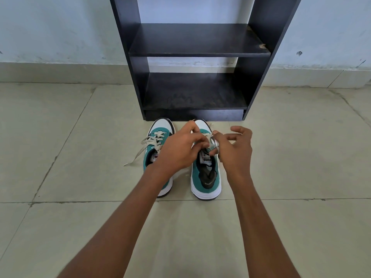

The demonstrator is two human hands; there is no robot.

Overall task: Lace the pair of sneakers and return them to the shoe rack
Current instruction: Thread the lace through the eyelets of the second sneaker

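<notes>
Both hands' grip pinching lace [210, 140]; sneakers on tiled floor [80, 177] before rack [192, 51]

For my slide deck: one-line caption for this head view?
Both hands, left and right, work the lace of the right sneaker before the black shoe rack.

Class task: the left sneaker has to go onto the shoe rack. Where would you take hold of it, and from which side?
Take the left sneaker at the heel collar, coming from above and behind. Its opening faces up and its heel points towards the person, so fingers can hook inside the rim. The loose lace trails to the left, so avoid that side.
</notes>
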